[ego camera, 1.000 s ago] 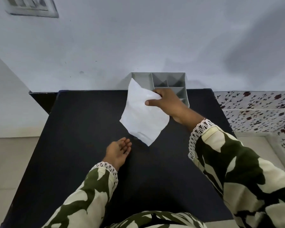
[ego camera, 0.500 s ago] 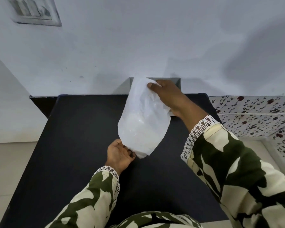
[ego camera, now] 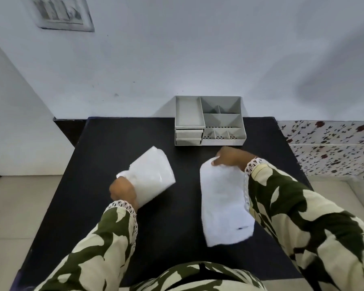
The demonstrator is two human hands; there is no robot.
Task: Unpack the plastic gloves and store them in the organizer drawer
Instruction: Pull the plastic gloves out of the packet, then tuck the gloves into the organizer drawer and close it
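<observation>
My left hand [ego camera: 123, 191] grips the lower end of a translucent white plastic bag [ego camera: 150, 178], held just above the black table's left half. My right hand [ego camera: 229, 157] pinches the top edge of a flat stack of white plastic gloves [ego camera: 223, 203], which hangs down over the table's right half. Bag and gloves are apart, with bare black table between them. The grey organizer [ego camera: 209, 120] stands at the table's far edge against the wall. Its two small drawers [ego camera: 189, 137] at the front left are closed.
The black table [ego camera: 177, 227] fills the middle of the view. A white wall rises behind it, with a switch plate [ego camera: 61, 13] at the upper left. A floral-patterned ledge [ego camera: 332, 145] runs to the right. Pale floor tiles lie on the left.
Before, both hands held one white packet in front of the organizer. Now the gloves are out of the bag: left hand holds the bag, right hand the gloves, lower and apart.
</observation>
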